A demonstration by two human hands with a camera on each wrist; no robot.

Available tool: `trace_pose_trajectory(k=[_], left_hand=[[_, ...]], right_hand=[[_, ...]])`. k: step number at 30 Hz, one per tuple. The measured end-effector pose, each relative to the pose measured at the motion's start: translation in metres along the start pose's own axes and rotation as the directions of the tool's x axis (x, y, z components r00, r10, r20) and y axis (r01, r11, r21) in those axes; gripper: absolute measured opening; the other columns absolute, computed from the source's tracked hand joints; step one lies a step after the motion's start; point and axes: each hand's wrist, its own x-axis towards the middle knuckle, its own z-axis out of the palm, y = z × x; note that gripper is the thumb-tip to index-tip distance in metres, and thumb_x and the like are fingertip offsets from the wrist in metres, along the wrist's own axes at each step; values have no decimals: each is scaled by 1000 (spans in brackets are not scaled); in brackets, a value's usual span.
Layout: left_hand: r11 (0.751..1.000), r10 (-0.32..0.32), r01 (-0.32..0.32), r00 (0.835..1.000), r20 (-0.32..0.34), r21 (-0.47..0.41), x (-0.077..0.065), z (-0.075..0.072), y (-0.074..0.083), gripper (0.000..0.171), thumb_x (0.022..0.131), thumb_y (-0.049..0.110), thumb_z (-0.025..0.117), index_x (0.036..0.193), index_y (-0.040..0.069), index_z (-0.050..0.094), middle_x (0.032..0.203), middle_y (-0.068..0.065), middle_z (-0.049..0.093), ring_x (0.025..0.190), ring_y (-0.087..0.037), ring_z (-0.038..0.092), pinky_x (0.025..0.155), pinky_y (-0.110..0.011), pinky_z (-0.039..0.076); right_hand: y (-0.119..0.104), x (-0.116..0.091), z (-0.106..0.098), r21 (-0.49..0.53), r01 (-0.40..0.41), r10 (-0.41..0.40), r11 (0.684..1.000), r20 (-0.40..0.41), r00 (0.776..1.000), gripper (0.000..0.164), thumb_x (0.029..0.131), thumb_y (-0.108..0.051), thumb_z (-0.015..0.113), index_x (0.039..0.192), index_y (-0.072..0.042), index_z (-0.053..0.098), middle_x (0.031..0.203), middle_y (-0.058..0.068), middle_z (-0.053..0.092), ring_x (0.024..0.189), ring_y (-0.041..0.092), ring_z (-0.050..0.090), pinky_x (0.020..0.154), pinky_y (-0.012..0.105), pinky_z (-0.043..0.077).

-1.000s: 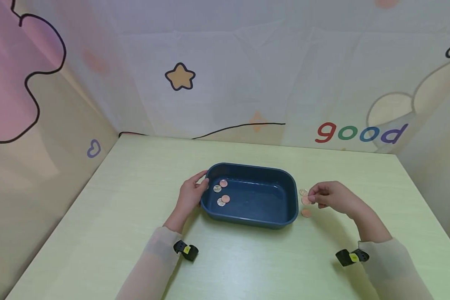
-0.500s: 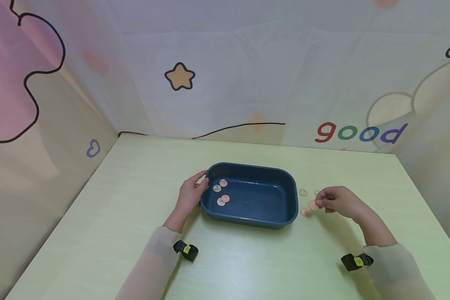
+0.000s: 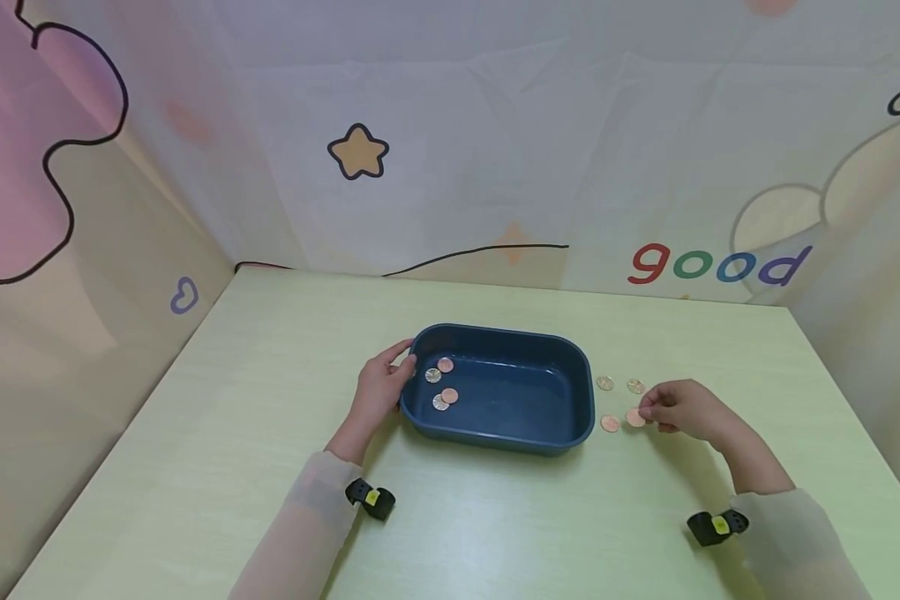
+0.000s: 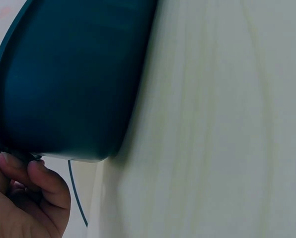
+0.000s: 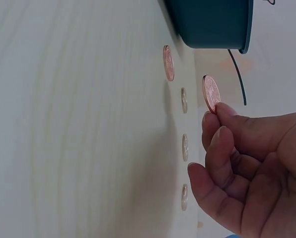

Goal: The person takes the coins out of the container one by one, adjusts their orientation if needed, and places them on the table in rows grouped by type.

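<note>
My left hand (image 3: 379,387) grips the left end of a dark blue plastic tub (image 3: 495,435), its thumb over the rim; in the left wrist view its fingers (image 4: 51,183) curl at that rim. To the tub's right, my right hand (image 3: 686,410) pinches a copper-coloured coin (image 5: 211,93) by its edge between thumb and forefinger, raised off the table. Another copper-coloured coin (image 3: 610,423) lies on the table beside the tub. Behind it are a silvery coin (image 3: 605,383) and a second silvery coin (image 3: 636,386); a third silvery coin (image 5: 184,197) shows only in the right wrist view.
Several coins lie inside the tub at its left end, among them a copper-coloured coin (image 3: 446,365) and a silvery coin (image 3: 432,376). The pale wood-grain table (image 3: 217,433) meets a printed cloth backdrop (image 3: 465,167) at the back and sides.
My right hand has moved right and toward me, away from the tub, carrying the pinched coin. A silvery coin it was covering now shows. The left hand keeps its hold on the tub.
</note>
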Motion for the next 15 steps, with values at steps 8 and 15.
trace_pose_trajectory(k=[8, 15], left_hand=[[1000, 10, -10, 1000, 2, 2, 0, 0, 0, 45, 105, 22, 56, 148, 10, 55, 52, 5, 41, 39, -8, 41, 44, -20, 37], [1000, 15, -15, 1000, 6, 8, -1, 0, 0, 45, 105, 22, 56, 148, 9, 55, 53, 5, 43, 39, -8, 41, 43, -20, 37]], right_hand=[[10, -2, 1, -13, -14, 14, 1000, 6, 1000, 16, 100, -5, 61, 101, 9, 67, 84, 5, 62, 74, 16, 53, 62, 23, 46], [15, -3, 2, -18, -12, 12, 1000, 11, 1000, 16, 100, -5, 61, 99, 9, 67, 79, 2, 59, 71, 14, 51, 61, 23, 44]])
